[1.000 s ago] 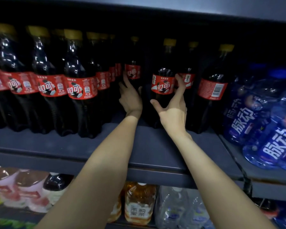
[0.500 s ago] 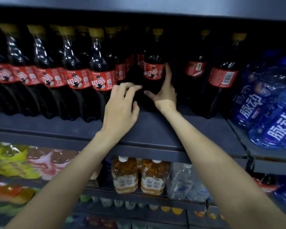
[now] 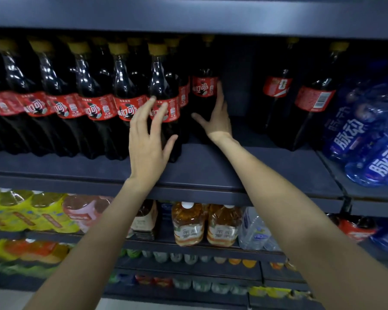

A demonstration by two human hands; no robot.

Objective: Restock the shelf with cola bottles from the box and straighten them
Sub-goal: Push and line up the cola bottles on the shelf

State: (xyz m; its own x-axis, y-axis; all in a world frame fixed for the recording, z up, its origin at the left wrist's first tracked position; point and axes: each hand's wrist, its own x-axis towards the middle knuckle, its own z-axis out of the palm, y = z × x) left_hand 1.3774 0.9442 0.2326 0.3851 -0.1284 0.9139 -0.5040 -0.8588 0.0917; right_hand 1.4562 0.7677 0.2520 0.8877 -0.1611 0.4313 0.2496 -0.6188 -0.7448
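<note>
Now your left hand (image 3: 147,139) has come out from the back of the shelf (image 3: 211,175) and hovers at the front row, fingers (image 3: 143,110) spread and straight, tips at the red label of the front cola bottle (image 3: 165,104) at the right end of that row; contact cannot be told, and it holds nothing. Your right hand (image 3: 216,118) has slid left with the recessed cola bottle (image 3: 204,95): a second ago it stood mid-gap, now it sits just behind and right of the front row's end. That hand lies flat-fingered along its right flank, thumb stretched across low in front, pushing more than gripping. Reading: the set-back bottle is being closed up against the row, but is not yet pulled level with the front. Both bottles stand upright, long axis vertical, yellow caps up, logos facing you. Two more cola bottles (image 3: 300,104) stand well apart to the right, the nearer showing its barcode side, so it wants turning. No box in view. Blue bottles (image 3: 367,139) lie stacked at far right.
</note>
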